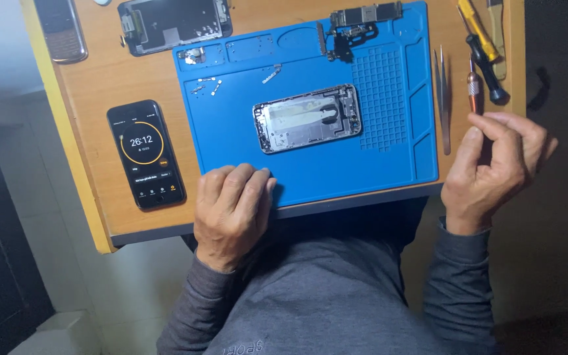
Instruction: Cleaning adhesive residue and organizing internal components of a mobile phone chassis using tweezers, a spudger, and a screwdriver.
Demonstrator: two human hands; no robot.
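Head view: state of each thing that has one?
Phone chassis: opened, gutted, flat on the blue mat.
Black phone: screen lit, showing a timer.
Display assembly: detached, on the desk.
Logic board: removed, at the mat's top edge.
Tweezers: lying unused.
Screwdrivers: lying unused.
Left hand: resting on the mat edge, empty.
Right hand: raised, fingers pinched; contents unclear.

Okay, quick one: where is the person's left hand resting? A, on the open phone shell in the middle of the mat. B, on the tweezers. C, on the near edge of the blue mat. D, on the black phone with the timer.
C: the left hand lies knuckles-up on the near edge of the blue mat, apart from the open phone shell.
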